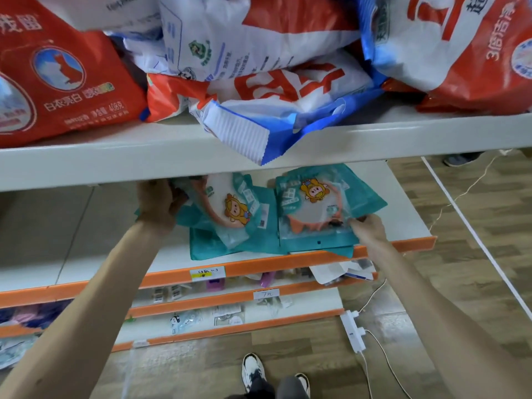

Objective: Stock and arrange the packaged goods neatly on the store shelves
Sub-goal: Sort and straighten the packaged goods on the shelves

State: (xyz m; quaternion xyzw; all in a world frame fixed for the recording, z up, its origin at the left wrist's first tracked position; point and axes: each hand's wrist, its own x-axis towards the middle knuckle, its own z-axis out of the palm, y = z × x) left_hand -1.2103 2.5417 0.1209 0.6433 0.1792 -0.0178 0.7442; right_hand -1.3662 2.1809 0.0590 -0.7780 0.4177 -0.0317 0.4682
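On the orange-edged white shelf (253, 263), your left hand (157, 205) grips the left teal plastic packet (230, 210); your right hand (370, 226) pinches the right teal packet (313, 210).

White power strip (352, 331), black-and-white sneaker (252, 370), wooden floor (475, 254)

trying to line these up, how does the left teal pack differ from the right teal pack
The left teal pack lies skewed; the right teal pack sits nearly square to the orange shelf edge. The left hand grips the left teal pack at its far left side; the right hand pinches the right teal pack's near right corner. Both share teal wrapping and a yellow cartoon figure.
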